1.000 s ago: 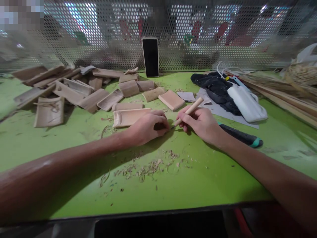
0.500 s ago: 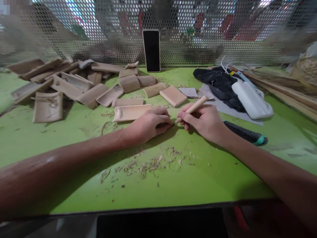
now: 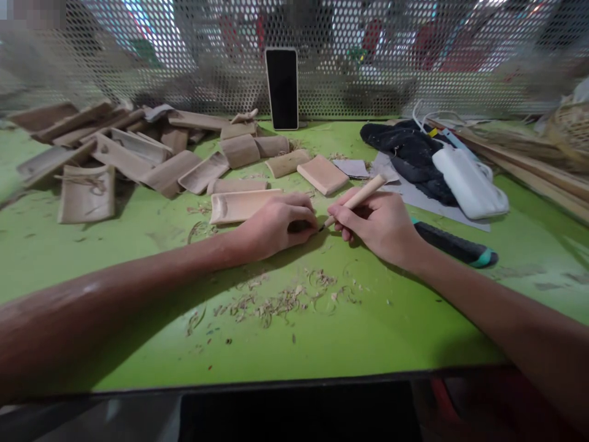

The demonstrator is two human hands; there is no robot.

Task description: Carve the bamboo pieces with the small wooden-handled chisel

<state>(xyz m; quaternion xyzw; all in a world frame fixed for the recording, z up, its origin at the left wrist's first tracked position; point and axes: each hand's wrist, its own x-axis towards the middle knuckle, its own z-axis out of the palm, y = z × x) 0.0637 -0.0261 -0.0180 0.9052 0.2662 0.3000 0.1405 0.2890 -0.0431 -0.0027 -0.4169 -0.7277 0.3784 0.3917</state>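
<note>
My right hand (image 3: 381,224) is closed round a light wooden-handled tool (image 3: 363,193), its dark thin tip pointing down and left to the table. Just left of that tip, my left hand (image 3: 280,224) rests on the green table (image 3: 368,331) with thumb and fingertips brought together; whatever is between them is too small to make out. A pale curved bamboo piece (image 3: 242,205) lies right behind my left hand. Thin shavings (image 3: 276,304) are scattered on the table in front of both hands.
Many bamboo pieces (image 3: 170,172) are heaped at the back left. A phone (image 3: 282,89) stands against the perforated metal screen (image 3: 331,92). On the right lie a black cloth (image 3: 414,156), a white device (image 3: 469,181), a black-and-teal handle (image 3: 453,242) and long strips (image 3: 543,178).
The camera view has shifted slightly. Both hands stay in nearly the same place, and the gap between my left thumb and fingers looks a little wider.
</note>
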